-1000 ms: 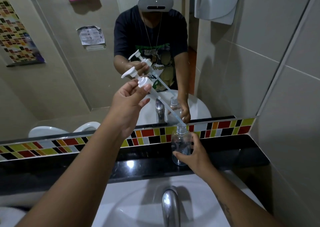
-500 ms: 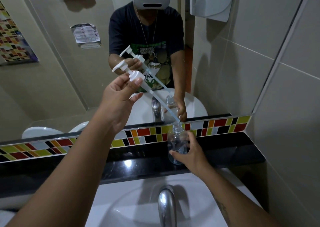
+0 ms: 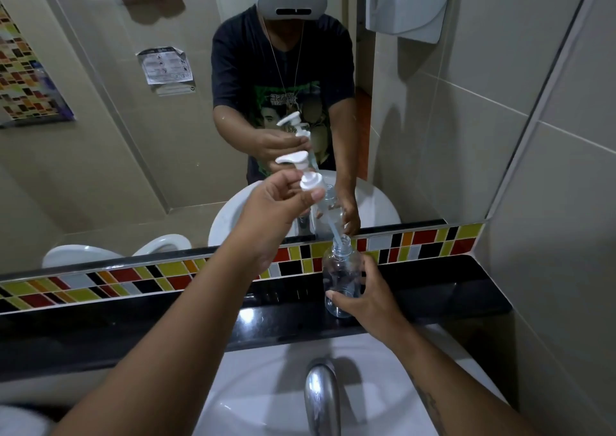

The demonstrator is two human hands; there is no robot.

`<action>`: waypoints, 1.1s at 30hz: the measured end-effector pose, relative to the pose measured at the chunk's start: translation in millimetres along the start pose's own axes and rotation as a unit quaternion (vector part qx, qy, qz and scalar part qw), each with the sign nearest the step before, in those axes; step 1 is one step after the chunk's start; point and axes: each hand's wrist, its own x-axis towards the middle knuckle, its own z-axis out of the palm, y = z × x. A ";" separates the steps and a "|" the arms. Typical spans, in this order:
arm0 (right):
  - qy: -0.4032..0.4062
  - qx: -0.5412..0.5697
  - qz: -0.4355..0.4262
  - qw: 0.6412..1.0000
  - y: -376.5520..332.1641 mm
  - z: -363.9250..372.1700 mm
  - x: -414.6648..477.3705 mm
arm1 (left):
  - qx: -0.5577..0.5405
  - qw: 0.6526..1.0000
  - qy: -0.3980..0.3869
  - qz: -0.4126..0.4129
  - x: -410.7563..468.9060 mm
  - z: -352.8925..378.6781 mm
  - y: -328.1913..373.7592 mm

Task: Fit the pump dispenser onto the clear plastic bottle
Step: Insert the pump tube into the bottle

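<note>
A small clear plastic bottle (image 3: 340,270) stands upright on the black ledge (image 3: 433,289) below the mirror. My right hand (image 3: 368,297) grips its lower half from the right. My left hand (image 3: 276,209) holds the white pump dispenser (image 3: 77,182) by its collar, above and left of the bottle. The pump's clear dip tube (image 3: 334,232) slants down to the right, and its tip is inside the bottle's open neck. The collar is still well above the neck.
A mirror (image 3: 133,135) behind the ledge reflects my arms, the pump and the bottle. A chrome faucet (image 3: 321,399) rises from the white basin (image 3: 253,399) just below my hands. A strip of coloured tiles (image 3: 100,284) runs along the wall. A white dispenser (image 3: 408,2) hangs at upper right.
My left hand has brought the pump rightward and lower, making the tube steeper; its tip has gone from the rim into the neck. My right hand has kept hold of the bottle.
</note>
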 end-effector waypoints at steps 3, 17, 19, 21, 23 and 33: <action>0.002 0.003 0.001 1.000 1.3 -0.1 0.3 | 0.015 1.000 -0.010 -0.013 4.1 7.5 -15.6; 0.028 -0.006 0.043 0.999 4.8 6.2 6.8 | 0.112 0.990 -0.063 -0.051 3.6 16.4 -53.5; 0.027 -0.006 0.049 0.998 3.5 5.9 6.9 | 0.113 0.989 -0.069 -0.059 1.5 16.5 -58.1; 0.027 -0.007 0.048 0.998 3.3 6.1 7.2 | 0.110 0.989 -0.072 -0.065 -0.6 16.6 -62.8; 0.029 -0.011 0.049 0.998 4.6 7.0 7.7 | 0.111 0.989 -0.070 -0.062 -2.8 16.3 -66.8; 0.017 -0.022 0.051 0.998 5.8 6.0 8.6 | 0.118 0.990 -0.072 -0.005 -2.2 15.2 -75.1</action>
